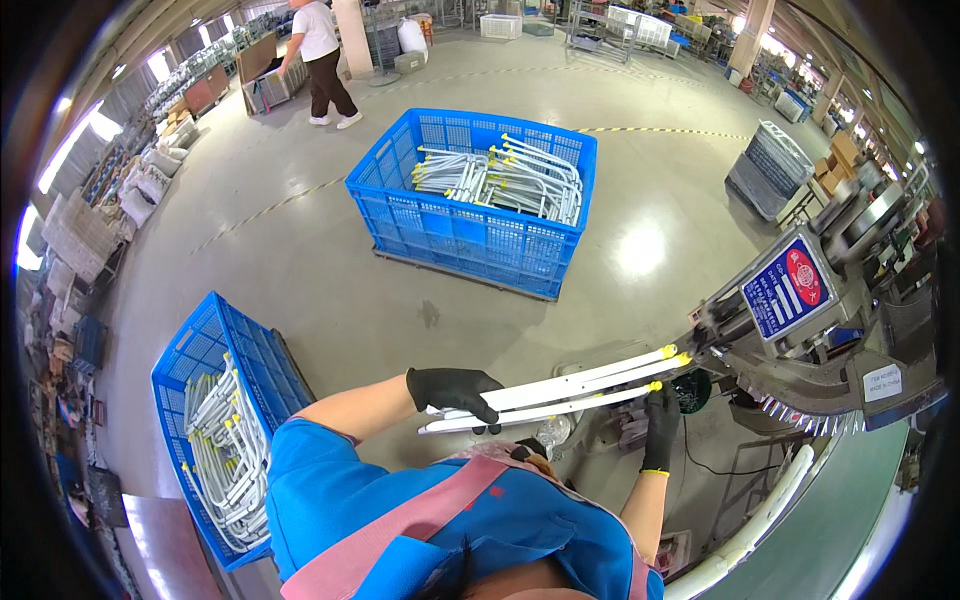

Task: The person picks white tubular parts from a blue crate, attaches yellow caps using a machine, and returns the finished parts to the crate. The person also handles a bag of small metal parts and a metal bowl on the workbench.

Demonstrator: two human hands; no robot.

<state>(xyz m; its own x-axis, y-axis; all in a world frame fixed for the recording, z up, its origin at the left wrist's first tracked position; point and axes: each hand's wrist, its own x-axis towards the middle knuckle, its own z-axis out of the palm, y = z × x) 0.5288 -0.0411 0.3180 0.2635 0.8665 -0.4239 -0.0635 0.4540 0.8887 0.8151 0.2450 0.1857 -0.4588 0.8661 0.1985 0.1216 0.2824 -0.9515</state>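
Note:
My left hand, in a black glove, is closed around the near ends of several white metal tubes with yellow end caps. The tubes lie side by side, slanting up to the right across my front. At their far ends my right hand, also black-gloved, has its fingers closed at the yellow-capped end of the lowest tube. That grip is partly hidden. Just beyond the capped ends stands a grey metal machine with a blue and red plate on its body.
A large blue crate of white yellow-capped tubes stands ahead; another blue crate of bent tubes is at my left. A green tabletop lies at lower right. A grey crate stands farther right. A person is far off at upper left.

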